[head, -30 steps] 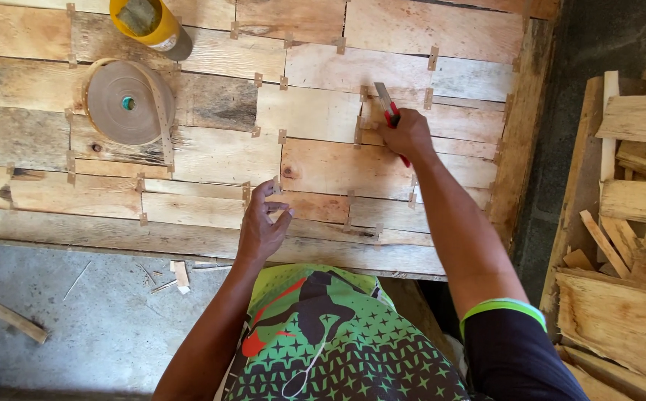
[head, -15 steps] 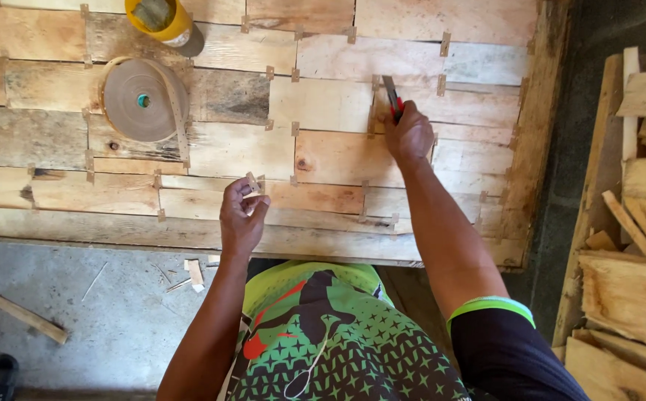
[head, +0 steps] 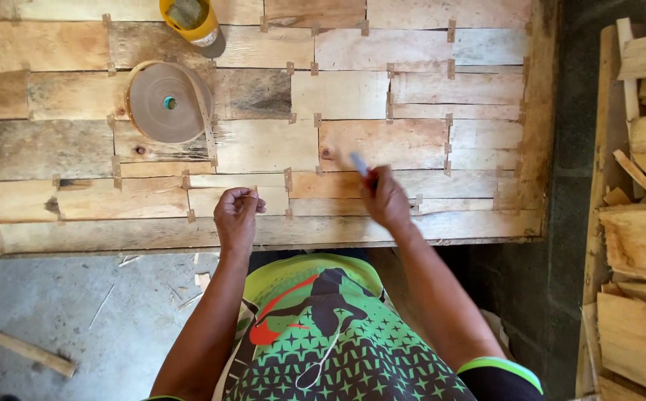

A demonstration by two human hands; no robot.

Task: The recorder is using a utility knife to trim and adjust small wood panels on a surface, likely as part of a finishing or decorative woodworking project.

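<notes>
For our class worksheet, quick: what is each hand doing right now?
Left hand: pinched shut on a small brown paper strip.
Right hand: closed around a blurred red and blue tool.

Left hand: curled, fingertips pinched together at the top, back of the hand facing up.
Left arm: bare, reaching forward from the lower left, slightly bent.
Right hand: closed in a fist-like grip, knuckles up, blurred.
Right arm: bare below a short sleeve, stretched forward from the lower right.
</notes>
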